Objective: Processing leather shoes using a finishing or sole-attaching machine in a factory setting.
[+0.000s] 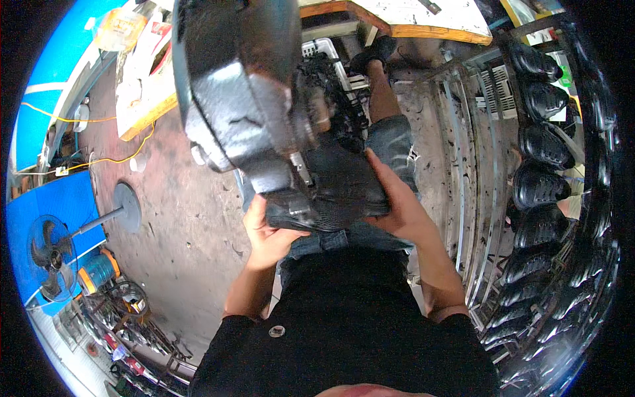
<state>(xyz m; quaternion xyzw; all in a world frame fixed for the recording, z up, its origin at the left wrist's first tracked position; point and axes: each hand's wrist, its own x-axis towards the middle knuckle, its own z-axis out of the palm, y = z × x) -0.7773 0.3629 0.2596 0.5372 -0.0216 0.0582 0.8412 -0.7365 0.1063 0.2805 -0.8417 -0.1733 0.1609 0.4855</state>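
Observation:
A large industrial sewing machine [251, 99], dark and partly shiny metal, hangs over my lap and fills the upper middle. Under its foot sits a black shoe [350, 178], its ribbed lower edge turned toward me. My left hand [264, 231] grips the shoe's near left end, thumb along the edge. Around the right side of the shoe curls my right hand [400, 202], fingers on top and partly out of sight beneath. The machine's body hides the far left part of the shoe.
Racks full of black shoes [542, 185] line the right. A white basket [324, 49] with black pieces stands beyond the machine, near my foot. Wood-edged tables [436, 33] lie ahead. At left are a standing fan [53, 251] and yellow cords [119, 159].

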